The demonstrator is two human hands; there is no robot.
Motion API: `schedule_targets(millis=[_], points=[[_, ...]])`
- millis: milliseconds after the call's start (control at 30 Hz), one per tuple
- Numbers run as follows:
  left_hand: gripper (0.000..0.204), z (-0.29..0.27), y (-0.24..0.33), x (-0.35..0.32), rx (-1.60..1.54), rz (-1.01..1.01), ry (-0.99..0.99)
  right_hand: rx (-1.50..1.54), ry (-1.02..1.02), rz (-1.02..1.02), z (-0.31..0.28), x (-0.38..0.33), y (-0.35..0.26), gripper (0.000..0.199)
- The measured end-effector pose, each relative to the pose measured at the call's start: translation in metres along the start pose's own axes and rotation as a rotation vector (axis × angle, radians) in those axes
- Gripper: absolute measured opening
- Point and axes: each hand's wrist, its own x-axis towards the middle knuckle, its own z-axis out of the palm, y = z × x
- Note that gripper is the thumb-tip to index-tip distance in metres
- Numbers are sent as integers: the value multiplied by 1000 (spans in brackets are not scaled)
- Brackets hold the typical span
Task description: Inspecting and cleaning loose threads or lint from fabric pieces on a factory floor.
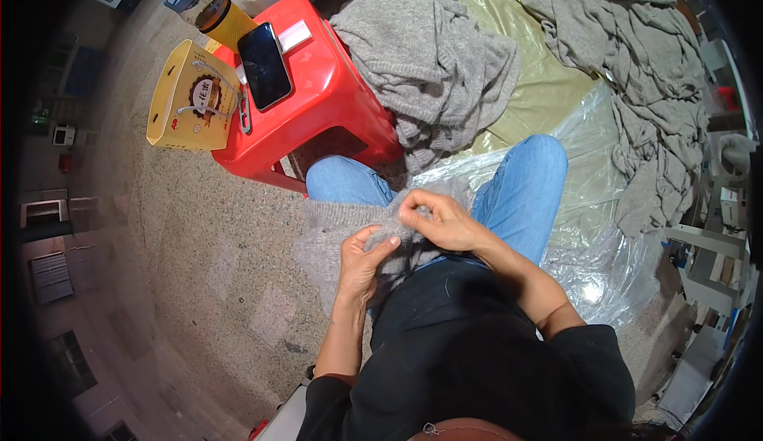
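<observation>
**Working the grey knit on your lap**

While the soft grey knitted garment [338, 230] lies across your blue-jeaned thighs [520, 194], keep it bunched close to your body, as it is now, so the part you are handling stays taut between both hands. Your right hand [441, 220] has its fingertips pinched shut on a small fold of the knit near the top of the bundle; I judge a light pinch is best, since a loose knit like this would stretch or snag if pulled hard. Your left hand [362, 262] sits just below, its grip curled on the fabric with the thumb on top, steadying it. Hold that lower hand firm and let the upper one do the fine work.

Just beyond your knees stands a red plastic stool [334, 99] carrying a dark flat phone [264, 65], with a yellow cardboard carton [191, 99] leaning at its side. More grey knitwear is heaped against the stool [433, 59] and farther right [628, 51], on clear plastic sheeting [592, 202] over the speckled floor [199, 250].

Whatever your right fingertips are picking at, a thread, a knot or a flaw, is too small to make out. Your dark top hides the garment's near edge, and I cannot tell whether either hand holds a small tool. The room's rim is bent and dim.
</observation>
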Motion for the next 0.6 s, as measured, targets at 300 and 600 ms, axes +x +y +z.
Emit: schedule_targets(millis=[300,600], points=[[18,0,-1,4,70,202,128,-302,-63,-276,5,-9,-8,19],[10,6,-5,4,108,312,199,-412,57,-541,12,-17,-17,10]])
